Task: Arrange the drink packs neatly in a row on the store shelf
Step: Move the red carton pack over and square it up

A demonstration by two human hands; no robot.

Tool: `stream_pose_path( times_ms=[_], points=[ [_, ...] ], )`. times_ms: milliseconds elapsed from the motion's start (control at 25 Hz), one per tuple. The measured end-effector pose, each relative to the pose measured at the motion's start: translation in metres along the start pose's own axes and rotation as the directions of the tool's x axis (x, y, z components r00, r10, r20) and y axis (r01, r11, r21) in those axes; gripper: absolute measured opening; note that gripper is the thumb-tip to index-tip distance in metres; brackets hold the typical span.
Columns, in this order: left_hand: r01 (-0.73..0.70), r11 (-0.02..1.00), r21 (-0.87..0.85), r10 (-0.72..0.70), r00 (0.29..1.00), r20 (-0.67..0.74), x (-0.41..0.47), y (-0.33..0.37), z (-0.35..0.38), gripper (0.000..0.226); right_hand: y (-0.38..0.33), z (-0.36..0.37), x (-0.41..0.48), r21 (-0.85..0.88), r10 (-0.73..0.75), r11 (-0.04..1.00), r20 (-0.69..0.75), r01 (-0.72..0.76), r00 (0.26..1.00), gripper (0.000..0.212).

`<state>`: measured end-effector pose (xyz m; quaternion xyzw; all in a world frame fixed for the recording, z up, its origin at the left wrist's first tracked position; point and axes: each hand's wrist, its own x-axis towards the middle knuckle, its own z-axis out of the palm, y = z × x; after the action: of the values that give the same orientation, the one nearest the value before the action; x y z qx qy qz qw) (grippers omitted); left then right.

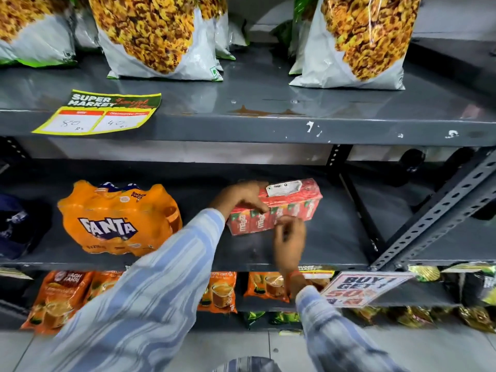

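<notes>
- Left hand (243,196) fingers clamped on the near-left top edge of the red Maaza juice multipack (279,208).
- Right hand (290,237) fingers blurred, loosely curled at the pack's front face; grip uncertain.
- Pack flat on the dark middle shelf (332,237), tilted askew.
- Orange Fanta multipack (118,218) at 9 o'clock, apart.

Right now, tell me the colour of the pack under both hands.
Red, with white lettering: the juice carton pack, clearest in the head view.

On the middle shelf (322,253) I see the Fanta pack (118,218) left of the carton pack (284,208), snack bags (150,36) on the shelf above.
</notes>
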<state>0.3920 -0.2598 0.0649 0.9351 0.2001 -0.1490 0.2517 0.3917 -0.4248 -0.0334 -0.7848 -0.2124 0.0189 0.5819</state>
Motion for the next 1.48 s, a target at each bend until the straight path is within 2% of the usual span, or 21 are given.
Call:
stream_pose_path(
  times_ms=[40, 80, 120, 160, 200, 240, 280, 400, 600, 680, 840, 960, 1040, 1160, 1280, 1480],
  points=[
    [0.080, 0.996, 0.034, -0.074, 0.983, -0.166, -0.004, -0.010, 0.013, 0.086, 0.005, -0.015, 0.020, 0.002, 0.049, 0.999, -0.144, -0.049, 0.988, 0.034],
    [0.161, 0.986, -0.038, -0.164, 0.925, -0.342, -0.014, -0.016, 0.030, 0.096, 0.009, -0.030, 0.039, 0.004, 0.085, 0.996, -0.226, -0.086, 0.971, 0.044],
    [0.152, 0.958, -0.244, -0.253, 0.848, -0.466, -0.022, -0.019, 0.052, 0.104, 0.013, -0.042, 0.058, 0.034, 0.144, 0.990, -0.233, -0.139, 0.962, 0.050],
    [0.037, 0.878, -0.478, -0.325, 0.779, -0.537, -0.030, -0.019, 0.073, 0.108, 0.014, -0.050, 0.074, 0.113, 0.219, 0.973, -0.160, -0.202, 0.963, 0.052],
    [-0.088, 0.767, -0.636, -0.374, 0.744, -0.554, -0.035, -0.019, 0.087, 0.106, 0.012, -0.054, 0.087, 0.203, 0.278, 0.943, -0.039, -0.265, 0.960, 0.050],
    [-0.159, 0.677, -0.719, -0.401, 0.739, -0.541, -0.035, -0.019, 0.091, 0.100, 0.012, -0.054, 0.097, 0.266, 0.309, 0.911, 0.066, -0.316, 0.949, 0.045],
    [-0.170, 0.624, -0.763, -0.415, 0.755, -0.508, -0.034, -0.022, 0.089, 0.093, 0.011, -0.052, 0.102, 0.279, 0.316, 0.898, 0.127, -0.340, 0.940, 0.038],
    [-0.095, 0.632, -0.769, -0.426, 0.787, -0.447, -0.040, -0.030, 0.084, 0.074, 0.020, -0.046, 0.096, 0.194, 0.290, 0.936, 0.042, -0.293, 0.956, 0.022],
    [-0.042, 0.680, -0.732, -0.357, 0.853, -0.380, -0.053, -0.037, 0.083, 0.077, 0.026, -0.061, 0.051, 0.159, 0.221, 0.966, -0.111, -0.202, 0.969, 0.033],
    [-0.061, 0.695, -0.717, -0.328, 0.860, -0.391, -0.061, -0.035, 0.094, 0.078, 0.028, -0.069, 0.032, 0.204, 0.213, 0.961, -0.123, -0.186, 0.969, 0.033],
    [-0.131, 0.721, -0.680, -0.279, 0.844, -0.458, -0.069, -0.027, 0.117, 0.076, 0.029, -0.077, 0.021, 0.192, 0.214, 0.967, -0.241, -0.170, 0.947, 0.047],
    [-0.161, 0.707, -0.689, -0.238, 0.863, -0.446, -0.066, -0.025, 0.120, 0.081, 0.030, -0.080, 0.016, 0.199, 0.247, 0.959, -0.244, -0.201, 0.938, 0.034],
    [-0.198, 0.652, -0.732, -0.225, 0.871, -0.436, -0.071, -0.022, 0.128, 0.081, 0.028, -0.077, 0.012, 0.230, 0.284, 0.944, -0.211, -0.235, 0.935, 0.036],
    [-0.252, 0.593, -0.765, -0.250, 0.845, -0.472, -0.080, -0.017, 0.138, 0.073, 0.021, -0.071, 0.011, 0.320, 0.356, 0.906, -0.221, -0.278, 0.908, 0.036],
    [-0.272, 0.564, -0.780, -0.291, 0.818, -0.496, -0.086, -0.017, 0.144, 0.060, 0.018, -0.066, 0.007, 0.325, 0.362, 0.904, -0.232, -0.279, 0.903, 0.034],
    [-0.256, 0.595, -0.762, -0.359, 0.764, -0.537, -0.101, -0.037, 0.146, 0.057, 0.008, -0.047, -0.016, 0.267, 0.316, 0.927, -0.184, -0.262, 0.931, 0.043]
  ],
)
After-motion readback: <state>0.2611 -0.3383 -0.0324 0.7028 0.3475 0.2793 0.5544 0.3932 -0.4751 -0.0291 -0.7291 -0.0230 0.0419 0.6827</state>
